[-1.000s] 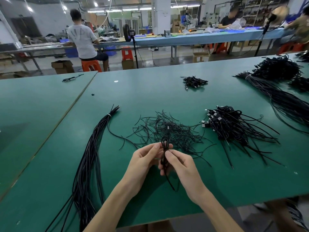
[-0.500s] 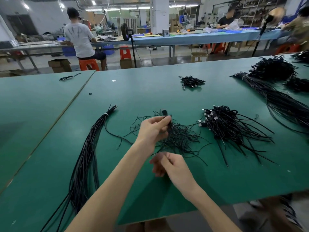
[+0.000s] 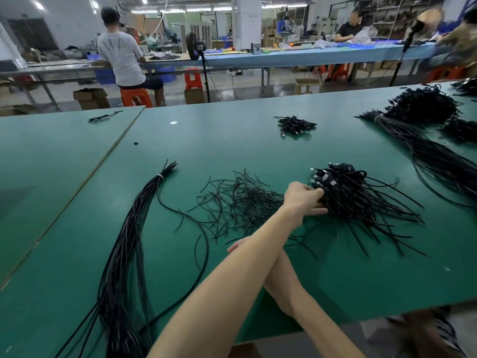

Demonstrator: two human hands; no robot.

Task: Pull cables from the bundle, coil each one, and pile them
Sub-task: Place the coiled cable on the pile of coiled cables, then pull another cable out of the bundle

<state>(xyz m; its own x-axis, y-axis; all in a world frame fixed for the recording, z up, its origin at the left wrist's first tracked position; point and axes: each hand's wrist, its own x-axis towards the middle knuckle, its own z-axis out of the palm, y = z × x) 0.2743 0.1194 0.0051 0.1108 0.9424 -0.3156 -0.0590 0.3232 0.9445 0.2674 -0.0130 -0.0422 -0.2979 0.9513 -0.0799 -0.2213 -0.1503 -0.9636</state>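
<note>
At the coiled pile: the left hand [image 3: 304, 200] reaches across the body to the near-left edge of the pile of coiled cables [image 3: 361, 197]. The pile lies on the right half of the green table [image 3: 258, 146], probably to keep finished work apart from the raw stock.
Left grip: fingers on top and thumb beneath pinch a coiled cable [image 3: 324, 201]. It touches the heap and is hard to tell apart from it, so it is most likely being set down there.
Right hand: only the fingertips of the right hand [image 3: 236, 246] show from under the crossing left forearm, low over the table's middle. I cannot tell whether it holds anything.
Cable bundle: the bundle of long straight cables [image 3: 134, 228] lies on the left, cinched by a pale tie [image 3: 160, 176] near its far end, and its tails run off the near edge. The tie keeps the lengths aligned so single ones can slide out.
Stray cable: one loose cable [image 3: 205, 244] curves out of the bundle toward the centre. It looks like the easiest candidate for the next pull.
Short ties: a scatter of thin black pieces [image 3: 240, 202] sits between bundle and pile, within reach of either hand, presumably for binding each coil.
Connector ends: the silver-tipped plugs [image 3: 322, 177] cluster at the pile's far-left side while the tails fan out to the near right, which suggests the coils are laid the same way round.
Stage: one coil is being added to the pile, and the bundle is far from used up.
Further off: a small heap [image 3: 295, 124] lies mid-table, and a second tied bundle [image 3: 426, 156] lies at the right.
</note>
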